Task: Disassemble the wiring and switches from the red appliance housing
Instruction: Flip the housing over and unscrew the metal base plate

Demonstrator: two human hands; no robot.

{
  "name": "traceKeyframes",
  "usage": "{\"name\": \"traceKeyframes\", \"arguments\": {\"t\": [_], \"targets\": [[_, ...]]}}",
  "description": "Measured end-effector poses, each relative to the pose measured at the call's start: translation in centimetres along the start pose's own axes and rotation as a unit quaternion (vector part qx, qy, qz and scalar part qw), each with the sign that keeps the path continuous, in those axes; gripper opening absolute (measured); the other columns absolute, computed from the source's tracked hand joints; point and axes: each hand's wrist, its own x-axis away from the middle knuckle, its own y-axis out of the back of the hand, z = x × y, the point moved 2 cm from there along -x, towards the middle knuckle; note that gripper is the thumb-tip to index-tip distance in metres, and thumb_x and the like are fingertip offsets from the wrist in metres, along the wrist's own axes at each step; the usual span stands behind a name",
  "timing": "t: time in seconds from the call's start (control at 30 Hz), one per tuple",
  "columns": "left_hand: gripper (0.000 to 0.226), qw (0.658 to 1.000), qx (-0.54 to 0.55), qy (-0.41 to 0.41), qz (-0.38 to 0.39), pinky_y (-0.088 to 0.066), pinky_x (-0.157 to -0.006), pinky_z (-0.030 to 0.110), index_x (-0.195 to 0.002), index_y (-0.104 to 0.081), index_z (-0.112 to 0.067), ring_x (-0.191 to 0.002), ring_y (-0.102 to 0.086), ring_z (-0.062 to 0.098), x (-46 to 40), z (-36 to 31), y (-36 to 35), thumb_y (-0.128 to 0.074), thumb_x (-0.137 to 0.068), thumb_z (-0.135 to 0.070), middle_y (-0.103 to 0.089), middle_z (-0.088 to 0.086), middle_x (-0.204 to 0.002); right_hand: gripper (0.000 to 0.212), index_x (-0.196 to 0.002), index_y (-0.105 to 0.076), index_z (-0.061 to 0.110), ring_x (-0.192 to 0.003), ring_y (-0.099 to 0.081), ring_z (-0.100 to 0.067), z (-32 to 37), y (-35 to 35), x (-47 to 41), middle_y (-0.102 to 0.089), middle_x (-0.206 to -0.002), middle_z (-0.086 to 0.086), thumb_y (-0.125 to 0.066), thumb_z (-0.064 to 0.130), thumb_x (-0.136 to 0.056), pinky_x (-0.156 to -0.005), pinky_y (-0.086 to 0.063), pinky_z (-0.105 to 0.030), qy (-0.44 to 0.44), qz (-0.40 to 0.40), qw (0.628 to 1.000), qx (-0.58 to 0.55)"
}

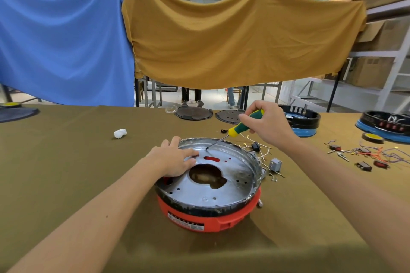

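Note:
The red appliance housing [233, 218] sits in front of me on the olive cloth, with a shiny metal plate [235, 175] inside it. My left hand [175, 158] lies flat on the plate's far left, fingers straight, pressing on it. My right hand [266, 123] grips a green and yellow screwdriver [240, 127], whose tip touches the plate near the far rim. Loose white wires and a black part [256, 146] trail from the housing's right side, beside a small grey switch block [275, 164].
Removed switches and coloured wires [368, 155] lie at the right. Two dark round lids [194, 113] and black and blue housings [304, 119] stand at the table's far edge. A white wad [120, 133] lies far left. Screws [274, 178] lie right of the housing.

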Motion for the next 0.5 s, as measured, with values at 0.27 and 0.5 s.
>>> {"name": "traceKeyframes", "arguments": {"t": [0.27, 0.5], "targets": [[0.048, 1.0, 0.001, 0.001, 0.0, -0.035, -0.107, 0.05, -0.148, -0.019, -0.057, -0.144, -0.021, 0.034, 0.0, 0.0, 0.0, -0.024, -0.1, -0.062, -0.006, 0.006, -0.162, 0.016, -0.085, -0.063, 0.012, -0.074, -0.071, -0.03, 0.8, 0.1, -0.9, -0.069, -0.087, -0.012, -0.072, 0.024, -0.089, -0.066, -0.059, -0.036, 0.014, 0.026, 0.999, 0.03], [0.048, 1.0, 0.0, 0.001, 0.0, -0.035, -0.107, 0.051, -0.147, -0.02, -0.057, -0.144, -0.02, 0.035, -0.3, 0.1, -0.1, -0.022, -0.1, -0.062, -0.005, 0.005, -0.162, 0.016, -0.084, -0.063, 0.012, -0.07, -0.071, -0.026, 1.3, -0.3, -1.2, -0.068, -0.087, -0.012, -0.073, 0.024, -0.089, -0.056, -0.055, -0.023, 0.011, 0.018, 0.999, 0.026]]}}
